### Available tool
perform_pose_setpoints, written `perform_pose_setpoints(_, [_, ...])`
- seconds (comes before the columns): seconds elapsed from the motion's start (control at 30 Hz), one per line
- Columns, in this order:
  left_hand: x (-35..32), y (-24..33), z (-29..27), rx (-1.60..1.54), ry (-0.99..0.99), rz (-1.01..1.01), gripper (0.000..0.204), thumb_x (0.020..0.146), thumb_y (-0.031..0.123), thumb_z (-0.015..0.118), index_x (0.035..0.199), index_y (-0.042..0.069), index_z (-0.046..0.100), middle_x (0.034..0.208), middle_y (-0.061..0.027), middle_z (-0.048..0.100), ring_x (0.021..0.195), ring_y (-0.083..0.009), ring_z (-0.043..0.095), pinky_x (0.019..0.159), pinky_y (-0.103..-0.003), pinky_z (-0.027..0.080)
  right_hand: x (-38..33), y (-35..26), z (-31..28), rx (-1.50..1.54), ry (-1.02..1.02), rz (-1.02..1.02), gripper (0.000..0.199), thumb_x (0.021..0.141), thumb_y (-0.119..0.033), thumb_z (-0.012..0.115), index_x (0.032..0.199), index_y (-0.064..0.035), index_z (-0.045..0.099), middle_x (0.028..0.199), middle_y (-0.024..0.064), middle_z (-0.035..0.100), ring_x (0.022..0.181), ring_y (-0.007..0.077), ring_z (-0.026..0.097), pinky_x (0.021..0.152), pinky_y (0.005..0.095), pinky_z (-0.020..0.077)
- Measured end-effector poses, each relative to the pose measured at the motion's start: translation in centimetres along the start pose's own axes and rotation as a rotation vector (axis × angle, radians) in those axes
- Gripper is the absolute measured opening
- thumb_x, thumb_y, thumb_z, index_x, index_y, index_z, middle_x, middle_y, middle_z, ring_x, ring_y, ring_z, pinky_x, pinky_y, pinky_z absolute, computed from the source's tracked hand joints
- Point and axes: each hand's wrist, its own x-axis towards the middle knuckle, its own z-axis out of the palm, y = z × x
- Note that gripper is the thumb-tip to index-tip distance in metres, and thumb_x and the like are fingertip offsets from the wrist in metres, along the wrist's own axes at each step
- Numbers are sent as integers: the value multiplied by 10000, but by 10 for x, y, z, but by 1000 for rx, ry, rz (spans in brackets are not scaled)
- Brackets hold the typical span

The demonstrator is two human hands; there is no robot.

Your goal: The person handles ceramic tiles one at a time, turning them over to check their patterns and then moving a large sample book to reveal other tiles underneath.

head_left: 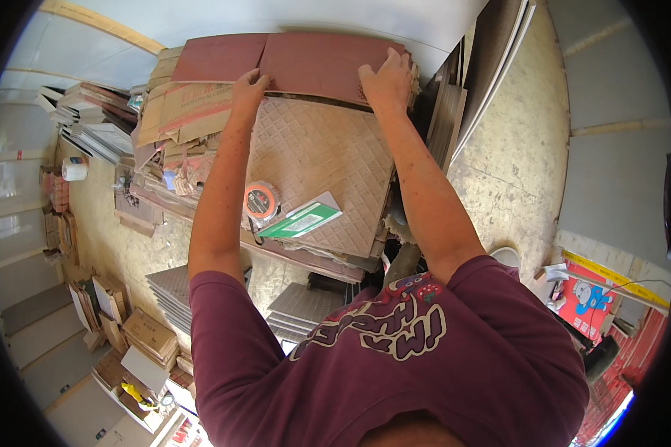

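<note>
A reddish-brown tile lies along the far side of a stack, beside a second tile of the same colour. My left hand grips the near left corner of the first tile. At its right end my right hand holds the edge, thumb and forefinger apart on the top face. Between my forearms lies a tan tile with a raised grid pattern. An orange tape measure and a green-and-white card rest on it, near my left forearm.
Torn cardboard is piled left of the tiles. Large dark panels lean at the right. Grey tiles are stacked on the floor, with cardboard boxes at the lower left. A white bucket stands further left.
</note>
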Motion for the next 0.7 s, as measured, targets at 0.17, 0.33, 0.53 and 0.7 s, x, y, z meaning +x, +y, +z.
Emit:
perform_pose_setpoints(0.17, [-6, 1, 0, -57, -16, -18, 444, 812, 223, 590, 1200, 25, 503, 958, -27, 610, 816, -98, 564, 603, -234, 449, 0, 0, -1, -14, 22, -2, 632, 752, -248, 570, 1277, 19, 342, 1350, 265, 269, 1231, 381, 297, 1019, 419, 273])
perform_pose_setpoints(0.33, [-5, -6, -7, -51, -26, -36, 430, 805, 223, 596, 1186, 40, 521, 941, -22, 612, 792, -94, 566, 594, -224, 442, -3, -3, -2, -35, 43, -28, 615, 755, -251, 566, 1268, 18, 356, 1331, 252, 309, 1211, 375, 320, 1009, 420, 283])
perform_pose_setpoints(0.53, [-10, -5, -14, -33, -6, -59, 392, 793, 216, 603, 1142, 45, 552, 938, -35, 609, 776, -121, 577, 631, -255, 471, -6, -2, -1, -61, 36, -76, 582, 757, -235, 559, 1249, 19, 381, 1298, 244, 358, 1181, 372, 351, 995, 430, 293])
perform_pose_setpoints(0.7, [-11, -20, -27, -204, 8, -113, 362, 808, 168, 581, 1135, 19, 540, 971, -72, 599, 782, -166, 585, 669, -285, 497, -9, -5, 4, -84, 22, -98, 570, 760, -261, 544, 1250, -6, 405, 1262, 173, 423, 1148, 356, 385, 961, 420, 340])
